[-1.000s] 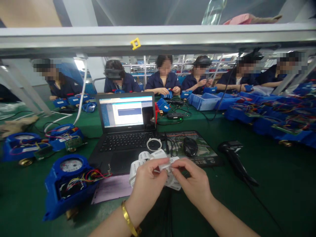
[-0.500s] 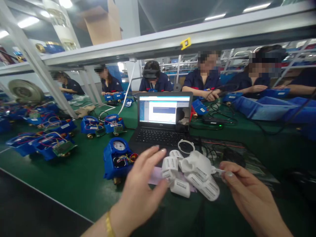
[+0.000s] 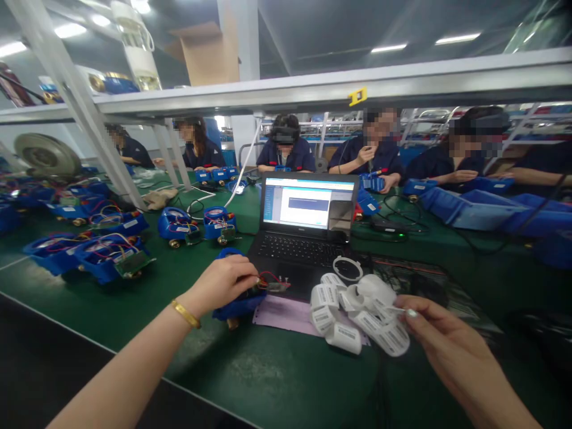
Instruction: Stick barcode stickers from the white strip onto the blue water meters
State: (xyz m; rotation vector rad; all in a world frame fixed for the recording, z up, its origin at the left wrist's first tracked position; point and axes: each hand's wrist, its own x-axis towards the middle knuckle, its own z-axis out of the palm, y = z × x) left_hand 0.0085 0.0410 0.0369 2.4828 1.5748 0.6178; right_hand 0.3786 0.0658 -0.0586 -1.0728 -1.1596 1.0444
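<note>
Right hand (image 3: 447,339): thumb and forefinger pinching one end of the white label strip (image 3: 344,337). Left hand (image 3: 223,285): fingertips drawn together over the blue unit (image 3: 239,307), right by its red wires (image 3: 270,275); can't tell if they grip anything. Clock read from that unit, 12 pointing away from the wearer: label strip at 3 o'clock, loosely coiled, barcodes showing, partly on a purple sheet (image 3: 286,314); laptop (image 3: 304,231) at 1. Step in hand, my read: handling the unit's wired side with a label end held apart. Next move would call for a steady housing and that label end kept off the other coils. Containers: two open blue housings (image 3: 176,227) at 11, wires inside, green boards at the front; cluster of housings (image 3: 100,268) between 9 and 10, same sort of contents. Blue bins (image 3: 473,213) at 2, far side; contents can't be made out.
</note>
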